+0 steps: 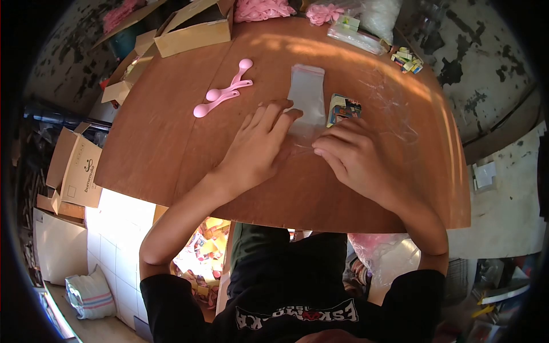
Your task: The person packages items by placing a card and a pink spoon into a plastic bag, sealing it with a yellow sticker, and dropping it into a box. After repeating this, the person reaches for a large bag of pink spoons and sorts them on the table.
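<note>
A stack of clear plastic bags point(307, 91) lies flat on the brown table point(229, 154). My left hand point(260, 140) is over the lower left part of the stack, fingers bent and apart. My right hand point(354, 154) is just right of the stack's lower end, thumb and forefinger pinched on what looks like a thin clear film. Beyond its knuckles lies a small pile of printed cards point(344, 108), partly hidden. Several pink spoons lie to the left, one of them a scoop with a round bowl point(213, 95).
An open cardboard box point(194, 37) stands at the back left, near pink items point(263, 8). Plastic packs point(357, 39) and small yellow-white boxes point(407, 60) lie at the back right. Loose clear film point(394, 103) is on the right side.
</note>
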Motion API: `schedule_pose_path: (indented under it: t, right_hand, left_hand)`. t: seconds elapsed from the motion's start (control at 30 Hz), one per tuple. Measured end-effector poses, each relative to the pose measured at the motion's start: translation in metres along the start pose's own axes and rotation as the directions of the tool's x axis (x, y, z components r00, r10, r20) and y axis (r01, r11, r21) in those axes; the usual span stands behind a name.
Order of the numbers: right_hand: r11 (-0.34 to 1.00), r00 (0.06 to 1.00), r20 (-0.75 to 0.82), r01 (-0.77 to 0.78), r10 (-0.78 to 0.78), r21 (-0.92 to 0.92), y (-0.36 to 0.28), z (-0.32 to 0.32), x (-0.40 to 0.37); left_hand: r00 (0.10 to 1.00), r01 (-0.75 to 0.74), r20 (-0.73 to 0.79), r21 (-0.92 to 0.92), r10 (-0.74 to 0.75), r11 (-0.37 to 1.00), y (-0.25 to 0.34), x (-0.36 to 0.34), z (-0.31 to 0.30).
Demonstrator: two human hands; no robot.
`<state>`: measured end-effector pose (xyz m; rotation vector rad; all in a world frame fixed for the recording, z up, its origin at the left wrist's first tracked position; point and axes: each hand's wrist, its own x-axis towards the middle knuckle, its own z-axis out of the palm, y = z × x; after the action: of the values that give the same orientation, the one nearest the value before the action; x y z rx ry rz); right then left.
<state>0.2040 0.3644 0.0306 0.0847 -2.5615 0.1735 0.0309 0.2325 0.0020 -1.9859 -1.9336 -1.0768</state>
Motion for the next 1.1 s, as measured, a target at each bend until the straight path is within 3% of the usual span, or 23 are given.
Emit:
schedule_pose_path:
  t: [0.13,0.2,0.23,0.27,0.3,0.33,0.4,0.5,0.57,0.7,0.8,0.87,1.0,1.07,1.1]
  right_hand:
    - [0.969,0.996,0.008,-0.083,0.084,0.234,-0.021,-0.017,-0.008]
    - [0.893,0.955,-0.012,-0.274,0.297,0.358,-0.012,-0.023,-0.014]
    - [0.865,0.916,0.059,-0.395,0.397,0.310,0.005,-0.022,-0.020]
    - [0.868,0.917,0.059,-0.392,0.393,0.305,0.020,-0.019,-0.025]
    - [0.937,0.941,0.035,-0.339,0.337,0.089,0.034,-0.017,-0.029]
    - [0.953,0.961,0.024,-0.270,0.276,-0.134,0.045,-0.014,-0.035]
    - [0.946,0.947,0.082,-0.302,0.312,-0.114,0.058,-0.005,-0.043]
    - [0.929,0.933,0.063,-0.345,0.355,-0.133,0.064,0.004,-0.048]
    - [0.905,0.904,0.045,-0.424,0.424,-0.022,0.070,0.008,-0.053]
    - [0.908,0.908,0.004,-0.419,0.419,0.014,0.067,0.005,-0.051]
    - [0.930,0.932,-0.030,-0.363,0.362,-0.049,0.070,0.007,-0.054]
    - [0.901,0.906,0.000,-0.421,0.424,0.106,0.074,0.007,-0.056]
    - [0.905,0.910,-0.004,-0.413,0.415,0.107,0.074,0.001,-0.056]
    - [0.772,0.743,-0.232,-0.555,0.628,0.311,0.059,-0.013,-0.046]
    - [0.827,0.743,-0.367,-0.475,0.560,0.300,0.060,-0.018,-0.043]
  left_hand:
    - [0.981,-0.125,0.122,-0.207,0.152,0.970,0.008,-0.020,-0.010]
    - [0.992,0.116,0.096,-0.525,-0.077,0.843,0.017,-0.030,-0.012]
    - [0.993,0.113,0.092,-0.525,-0.076,0.844,0.019,-0.034,-0.011]
    - [0.975,0.211,0.072,-0.617,-0.212,0.758,0.021,-0.038,-0.009]
    - [0.936,0.290,0.068,-0.703,-0.344,0.649,0.023,-0.040,-0.007]
    - [0.937,0.283,0.061,-0.706,-0.343,0.649,0.026,-0.038,-0.006]
    - [0.898,0.239,-0.010,-0.828,-0.439,0.508,0.032,-0.033,-0.004]
    - [0.885,0.216,-0.001,-0.886,-0.465,0.411,0.027,-0.023,0.003]
    - [0.886,0.213,0.003,-0.891,-0.464,0.400,0.026,-0.017,0.003]
    - [0.858,0.241,0.030,-0.905,-0.513,0.351,0.025,-0.014,0.005]
    - [0.849,0.270,0.022,-0.877,-0.528,0.397,0.024,-0.016,0.004]
    - [0.841,0.288,0.033,-0.873,-0.541,0.394,0.024,-0.017,0.003]
    - [0.830,0.298,0.033,-0.870,-0.557,0.393,0.024,-0.017,0.005]
    - [0.823,0.326,0.037,-0.848,-0.567,0.417,0.023,-0.017,0.005]
    - [0.813,0.356,0.040,-0.824,-0.581,0.441,0.023,-0.018,0.005]
